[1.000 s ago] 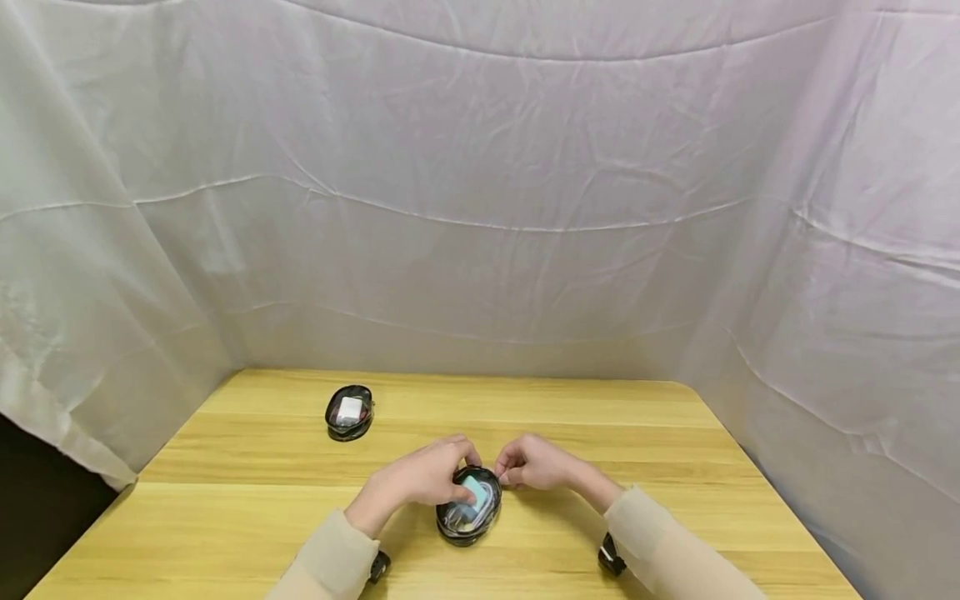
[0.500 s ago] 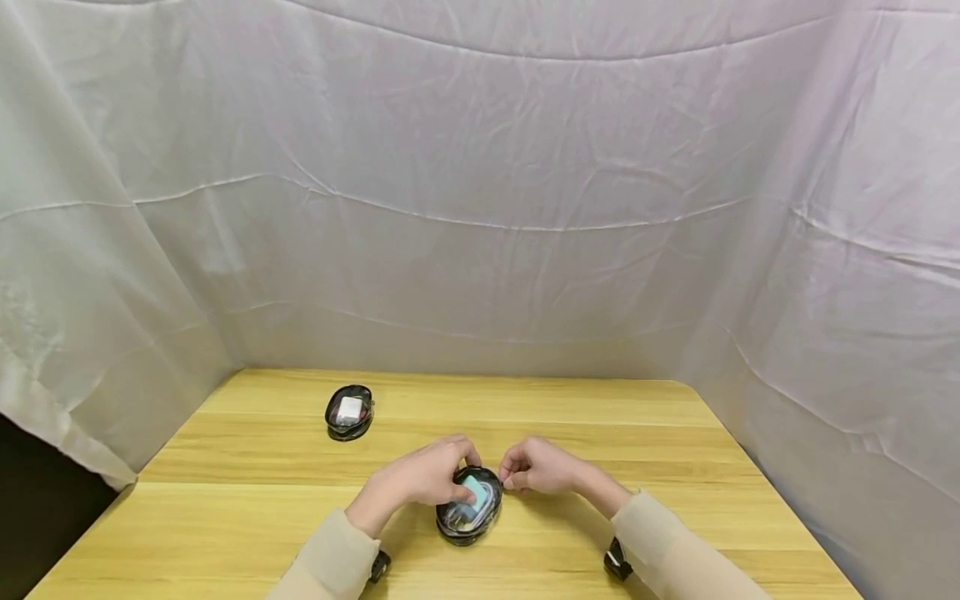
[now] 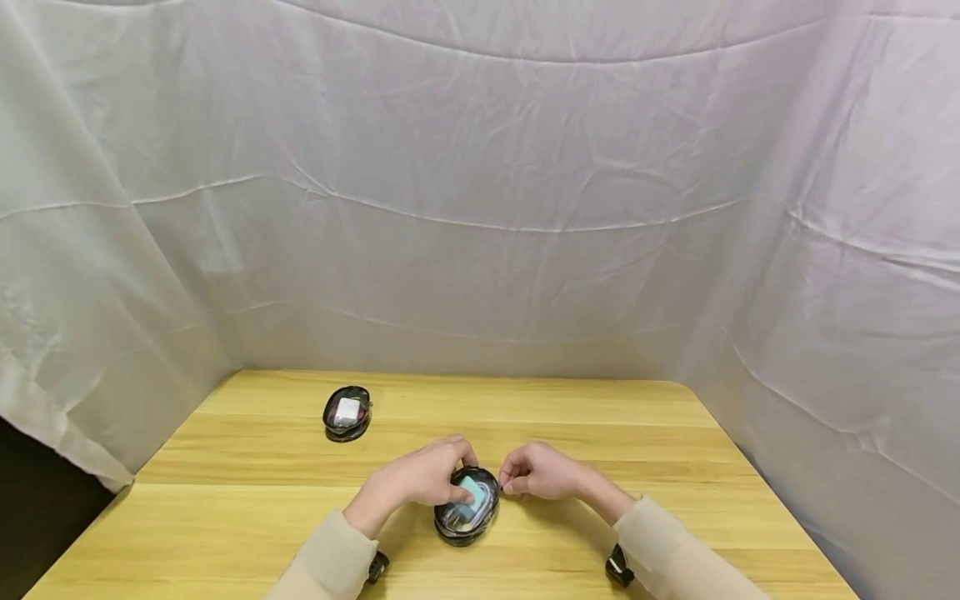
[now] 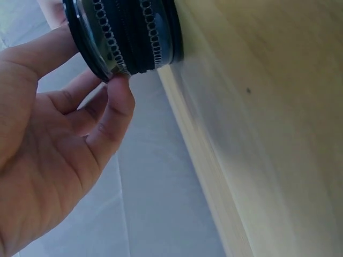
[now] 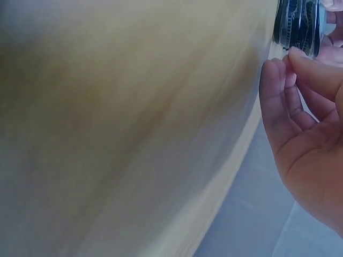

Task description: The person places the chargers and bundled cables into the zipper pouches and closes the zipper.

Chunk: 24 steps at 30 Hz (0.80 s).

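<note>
A small oval zippered pouch (image 3: 459, 532) with black edging and a clear top lies on the table in front of me. A pale teal block (image 3: 474, 490) and a coiled pale cable show through its top. My left hand (image 3: 423, 477) grips the pouch, thumb on the clear top and fingers at its far side. In the left wrist view, the black zipper band (image 4: 128, 35) runs around the side wall. My right hand (image 3: 551, 472) is at the pouch's right edge. Its thumb and index finger pinch the zipper pull, which the fingertips mostly hide.
A second oval pouch (image 3: 347, 432) with black edging and a white block inside stands at the back left of the wooden table (image 3: 600, 417). Pale cloth (image 3: 480, 275) hangs behind the table and along both sides.
My right hand has shifted slightly to the right and towards me at the pouch's edge. The left hand keeps its hold, and the pouch stays in nearly the same place.
</note>
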Each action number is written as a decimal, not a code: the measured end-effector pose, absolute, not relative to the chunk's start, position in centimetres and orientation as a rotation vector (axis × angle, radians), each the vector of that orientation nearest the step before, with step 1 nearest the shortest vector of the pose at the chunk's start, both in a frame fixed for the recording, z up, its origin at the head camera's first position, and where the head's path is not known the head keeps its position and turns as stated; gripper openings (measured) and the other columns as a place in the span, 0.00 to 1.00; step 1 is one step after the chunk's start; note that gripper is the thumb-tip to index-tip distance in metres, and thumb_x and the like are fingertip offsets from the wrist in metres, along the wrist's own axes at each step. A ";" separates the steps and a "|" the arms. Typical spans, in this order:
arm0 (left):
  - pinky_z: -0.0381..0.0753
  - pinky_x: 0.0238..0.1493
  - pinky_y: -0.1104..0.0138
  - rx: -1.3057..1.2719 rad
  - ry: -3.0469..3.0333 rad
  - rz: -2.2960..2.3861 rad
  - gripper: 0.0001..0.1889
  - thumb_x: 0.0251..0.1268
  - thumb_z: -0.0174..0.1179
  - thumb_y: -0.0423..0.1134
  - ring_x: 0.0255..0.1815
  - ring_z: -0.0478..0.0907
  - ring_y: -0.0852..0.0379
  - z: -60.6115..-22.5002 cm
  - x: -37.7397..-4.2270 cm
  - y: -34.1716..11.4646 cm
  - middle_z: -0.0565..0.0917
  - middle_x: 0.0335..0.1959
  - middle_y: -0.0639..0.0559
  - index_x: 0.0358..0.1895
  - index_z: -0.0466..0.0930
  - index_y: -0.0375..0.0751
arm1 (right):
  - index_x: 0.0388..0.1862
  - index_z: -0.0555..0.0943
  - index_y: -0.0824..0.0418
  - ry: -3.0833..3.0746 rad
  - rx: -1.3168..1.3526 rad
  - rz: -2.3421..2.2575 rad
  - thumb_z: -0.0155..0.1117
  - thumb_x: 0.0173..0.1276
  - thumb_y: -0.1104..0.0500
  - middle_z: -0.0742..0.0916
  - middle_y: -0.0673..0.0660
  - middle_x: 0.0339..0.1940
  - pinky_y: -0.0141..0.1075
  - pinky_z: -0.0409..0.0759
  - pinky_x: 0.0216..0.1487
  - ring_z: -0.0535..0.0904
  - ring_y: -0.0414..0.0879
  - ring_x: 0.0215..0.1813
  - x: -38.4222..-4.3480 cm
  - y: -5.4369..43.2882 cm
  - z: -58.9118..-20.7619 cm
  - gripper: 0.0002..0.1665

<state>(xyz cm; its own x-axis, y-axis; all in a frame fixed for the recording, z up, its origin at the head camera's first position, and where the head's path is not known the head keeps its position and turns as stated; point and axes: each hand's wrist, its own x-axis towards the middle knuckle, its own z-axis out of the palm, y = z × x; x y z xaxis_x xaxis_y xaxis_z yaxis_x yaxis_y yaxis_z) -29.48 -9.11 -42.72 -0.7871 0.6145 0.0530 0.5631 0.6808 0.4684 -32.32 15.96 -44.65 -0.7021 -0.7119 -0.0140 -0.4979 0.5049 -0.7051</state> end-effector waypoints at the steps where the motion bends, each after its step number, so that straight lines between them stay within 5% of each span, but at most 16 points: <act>1: 0.82 0.55 0.62 0.969 2.780 0.725 0.19 0.59 0.77 0.43 0.49 0.79 0.56 -42.7 -29.5 -9.2 0.80 0.47 0.56 0.49 0.80 0.43 | 0.35 0.85 0.67 2.458 -1.016 -1.002 0.68 0.70 0.70 0.87 0.56 0.26 0.27 0.80 0.30 0.78 0.37 0.27 -32.4 15.9 -44.7 0.03; 9: 0.80 0.46 0.67 0.941 2.770 0.777 0.21 0.57 0.79 0.48 0.40 0.75 0.62 -43.0 -29.7 -9.3 0.76 0.41 0.58 0.44 0.77 0.45 | 0.35 0.85 0.64 2.499 -0.950 -1.025 0.65 0.69 0.72 0.86 0.53 0.27 0.28 0.77 0.30 0.77 0.38 0.28 -33.1 14.9 -44.9 0.06; 24: 0.81 0.60 0.60 1.040 2.776 0.754 0.23 0.59 0.77 0.50 0.53 0.79 0.58 -43.3 -30.0 -9.3 0.82 0.50 0.55 0.52 0.81 0.43 | 0.35 0.86 0.63 2.535 -0.984 -1.003 0.66 0.67 0.73 0.88 0.52 0.29 0.28 0.79 0.30 0.79 0.39 0.29 -34.2 13.5 -45.0 0.07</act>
<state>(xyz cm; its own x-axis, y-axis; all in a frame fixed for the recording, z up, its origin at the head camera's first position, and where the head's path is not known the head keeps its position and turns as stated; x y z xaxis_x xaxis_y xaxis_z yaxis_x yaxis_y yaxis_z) -30.03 -9.35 -43.34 -0.7658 0.6364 0.0921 0.5955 0.6479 0.4749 -34.19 13.49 -45.04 -0.7436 -0.6683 0.0209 -0.5018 0.5371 -0.6780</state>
